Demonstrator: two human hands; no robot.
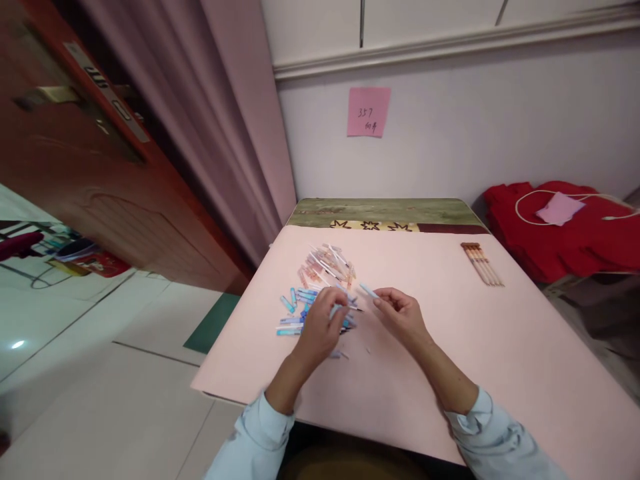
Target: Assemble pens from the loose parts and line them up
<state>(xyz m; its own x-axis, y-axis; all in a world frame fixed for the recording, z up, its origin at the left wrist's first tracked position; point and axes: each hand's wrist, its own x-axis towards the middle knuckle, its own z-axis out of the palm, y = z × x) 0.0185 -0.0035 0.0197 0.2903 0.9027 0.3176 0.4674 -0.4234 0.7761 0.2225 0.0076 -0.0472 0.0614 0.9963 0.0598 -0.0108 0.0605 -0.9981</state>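
My left hand (320, 323) is over the blue pen parts (290, 321), its thumb and forefinger curled together around a small light blue pen part (335, 309). A thin piece with a dark tip pokes out beside those fingers; whether it is held, I cannot tell. To the right, my right hand (403, 312) pinches a slim light blue pen part (369, 291) between thumb and forefinger, pointing up and left. Behind the blue pieces lies a heap of pinkish-brown pen parts and white sticks (327, 263). One small bluish piece (335, 355) rests in front of my left hand.
Several brown-topped pens (481, 264) lie side by side at the table's right. Pink paper (425, 400) covers most of the table. Red cloth (565, 233) with a white cord is at the right. A curtain and wooden door (125, 193) stand left.
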